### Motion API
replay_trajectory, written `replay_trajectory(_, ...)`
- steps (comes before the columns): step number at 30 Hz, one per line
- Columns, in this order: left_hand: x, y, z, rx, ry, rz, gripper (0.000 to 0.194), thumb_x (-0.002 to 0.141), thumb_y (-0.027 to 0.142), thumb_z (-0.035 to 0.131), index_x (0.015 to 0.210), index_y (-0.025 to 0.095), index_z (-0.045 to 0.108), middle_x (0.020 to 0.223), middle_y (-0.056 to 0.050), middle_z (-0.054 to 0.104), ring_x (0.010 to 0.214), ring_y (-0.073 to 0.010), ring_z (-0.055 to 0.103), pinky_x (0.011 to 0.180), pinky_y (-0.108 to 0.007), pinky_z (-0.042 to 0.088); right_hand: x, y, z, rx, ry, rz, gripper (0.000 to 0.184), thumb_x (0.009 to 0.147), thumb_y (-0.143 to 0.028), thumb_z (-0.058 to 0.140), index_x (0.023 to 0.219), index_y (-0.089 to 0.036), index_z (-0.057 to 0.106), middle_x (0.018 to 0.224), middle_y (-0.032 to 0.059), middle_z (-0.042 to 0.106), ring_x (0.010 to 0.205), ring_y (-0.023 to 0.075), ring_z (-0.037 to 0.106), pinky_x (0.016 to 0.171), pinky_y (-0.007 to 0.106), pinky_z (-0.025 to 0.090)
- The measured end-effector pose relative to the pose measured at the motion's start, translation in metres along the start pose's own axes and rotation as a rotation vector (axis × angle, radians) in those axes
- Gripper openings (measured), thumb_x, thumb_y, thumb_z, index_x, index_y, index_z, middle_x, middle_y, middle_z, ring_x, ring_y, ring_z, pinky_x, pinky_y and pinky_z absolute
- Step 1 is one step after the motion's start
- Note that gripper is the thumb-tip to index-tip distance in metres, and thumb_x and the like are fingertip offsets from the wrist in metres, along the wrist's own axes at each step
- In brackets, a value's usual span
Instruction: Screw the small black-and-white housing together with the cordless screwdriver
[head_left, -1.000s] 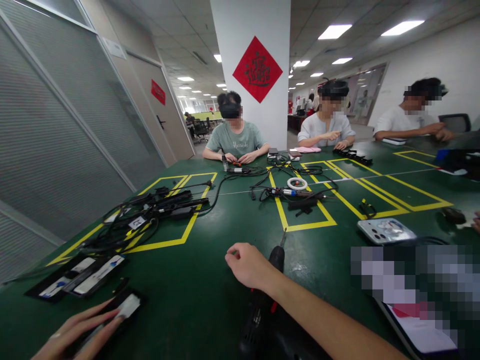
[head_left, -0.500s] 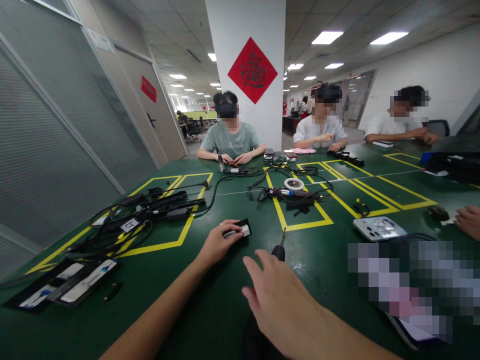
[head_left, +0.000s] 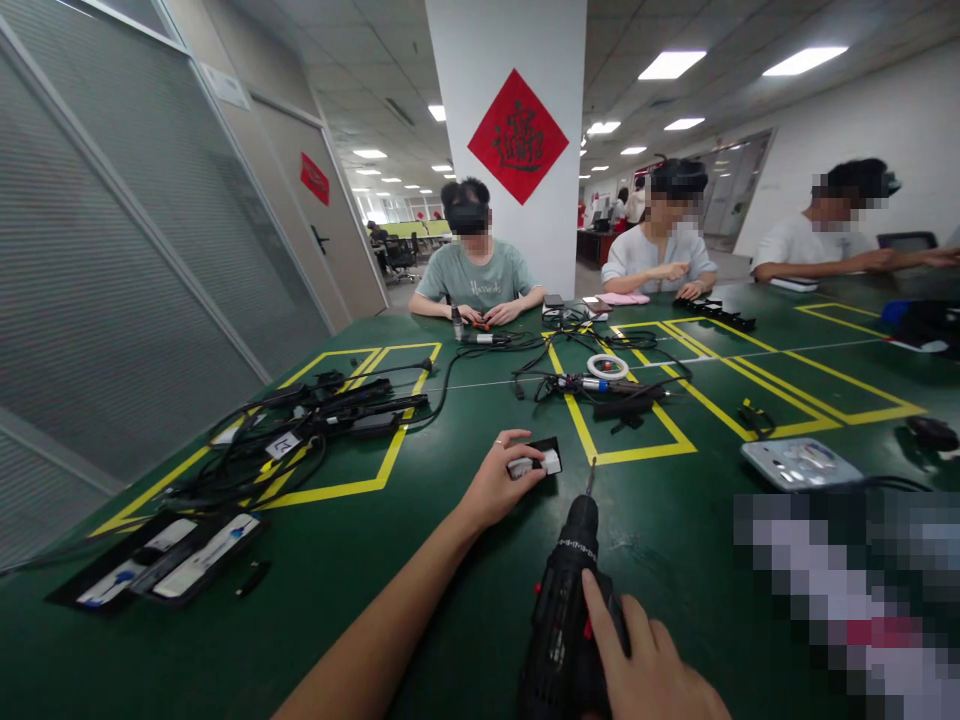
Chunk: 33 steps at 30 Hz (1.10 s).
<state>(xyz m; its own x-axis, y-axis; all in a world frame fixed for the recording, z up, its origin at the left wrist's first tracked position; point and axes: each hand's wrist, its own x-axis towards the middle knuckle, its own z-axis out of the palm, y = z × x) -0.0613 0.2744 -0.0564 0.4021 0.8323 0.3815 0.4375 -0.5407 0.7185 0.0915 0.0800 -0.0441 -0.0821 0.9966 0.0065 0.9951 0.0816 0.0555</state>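
My left hand (head_left: 501, 484) reaches forward over the green table (head_left: 420, 560) and pinches a small black and white part (head_left: 541, 461) that lies flat on the surface. My right hand (head_left: 646, 668) is low in the view, wrapped round the body of a black electric screwdriver (head_left: 564, 608). The tool's bit (head_left: 590, 476) points away from me and ends just right of the small part, a short gap from it.
Flat black and white parts (head_left: 169, 565) lie at the near left beside a tangle of black cables (head_left: 300, 425). More cables and a white ring (head_left: 607, 366) sit mid-table. A phone (head_left: 801, 464) lies right. Three people sit at the far side.
My left hand carried the small part from the near left to the middle of the table. My right hand pulled back from the table and closed round the screwdriver.
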Motion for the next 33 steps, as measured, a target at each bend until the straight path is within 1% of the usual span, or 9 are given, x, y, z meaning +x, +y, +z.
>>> replay_trajectory(5,0.0,0.0,-0.004,0.008,-0.032,0.022,0.022,0.074,0.027,0.063,0.095,0.021,0.063,0.118,-0.008,0.045,0.113,-0.0213,0.045,0.1,-0.037,0.038,0.011,0.021,-0.012,0.368,-0.343,-0.043,0.089,0.064,-0.005,0.048,0.142,-0.028,0.011,0.114,0.0166,0.055,0.08,0.0314,0.066,0.06,0.045,0.055)
replay_trajectory(8,0.001,0.002,-0.007,0.007,-0.056,0.025,0.022,0.074,0.027,0.063,0.096,0.022,0.064,0.112,-0.007,0.048,0.108,-0.0202,0.048,0.097,-0.035,0.04,0.009,0.047,-0.018,0.648,-0.297,-0.026,0.09,0.068,-0.014,0.05,0.143,-0.034,0.005,0.121,0.0122,0.052,0.087,0.0296,0.065,0.073,0.044,0.052)
replay_trajectory(11,0.002,0.004,-0.009,0.014,-0.069,0.018,0.022,0.074,0.027,0.062,0.096,0.022,0.064,0.11,-0.007,0.049,0.105,-0.0197,0.05,0.094,-0.034,0.041,0.005,0.07,-0.026,0.98,-0.157,0.078,0.09,0.069,-0.026,0.059,0.142,-0.034,0.008,0.132,0.0102,0.044,0.112,0.0296,0.052,0.09,0.043,0.043)
replay_trajectory(13,0.002,0.004,-0.009,0.02,-0.072,0.001,0.022,0.075,0.028,0.062,0.096,0.022,0.064,0.11,-0.006,0.049,0.103,-0.0195,0.05,0.093,-0.034,0.042,0.005,0.081,-0.034,1.206,-0.035,0.125,0.086,0.066,-0.027,0.066,0.139,-0.034,0.021,0.114,0.0107,0.058,0.096,0.0287,0.061,0.079,0.04,0.049)
replay_trajectory(15,0.002,0.005,-0.01,0.025,-0.075,-0.01,0.021,0.076,0.029,0.061,0.096,0.023,0.065,0.11,-0.006,0.05,0.103,-0.0194,0.051,0.092,-0.034,0.042,0.01,0.087,-0.043,1.347,0.066,0.104,0.056,0.069,-0.029,0.063,0.122,-0.034,0.044,0.095,0.0094,0.064,0.073,0.0257,0.064,0.068,0.038,0.051)
replay_trajectory(19,0.001,0.004,-0.013,0.026,-0.089,-0.006,0.021,0.076,0.029,0.061,0.096,0.023,0.065,0.108,-0.006,0.051,0.103,-0.0198,0.051,0.092,-0.034,0.041,0.029,0.084,-0.058,1.672,0.038,0.047,0.037,0.08,-0.035,0.047,0.115,-0.024,0.048,0.083,0.0094,0.064,0.062,0.021,0.059,0.059,0.035,0.046)
replay_trajectory(22,0.002,0.004,-0.014,0.015,-0.092,-0.004,0.021,0.075,0.029,0.061,0.095,0.022,0.066,0.108,-0.006,0.052,0.103,-0.0199,0.051,0.092,-0.033,0.041,0.042,0.076,-0.06,1.669,-0.029,0.096,0.026,0.085,-0.039,0.046,0.1,-0.02,0.057,0.058,0.0038,0.057,0.058,0.0185,0.052,0.058,0.032,0.039)
replay_trajectory(24,0.002,0.003,-0.014,0.005,-0.089,-0.007,0.021,0.076,0.029,0.061,0.095,0.022,0.066,0.109,-0.006,0.052,0.103,-0.0199,0.051,0.092,-0.033,0.041,0.046,0.072,-0.057,1.633,-0.028,0.118,0.024,0.084,-0.04,0.05,0.089,-0.019,0.059,0.058,0.0028,0.057,0.056,0.0173,0.051,0.06,0.032,0.039)
replay_trajectory(33,0.002,0.001,-0.012,-0.055,-0.084,-0.027,0.021,0.075,0.027,0.062,0.096,0.022,0.066,0.114,-0.006,0.05,0.107,-0.0197,0.049,0.095,-0.033,0.039,0.03,0.076,-0.051,1.495,-0.112,0.156,0.033,0.083,-0.047,0.048,0.1,-0.019,0.051,0.058,-0.0019,0.057,0.058,0.0174,0.053,0.063,0.031,0.038)
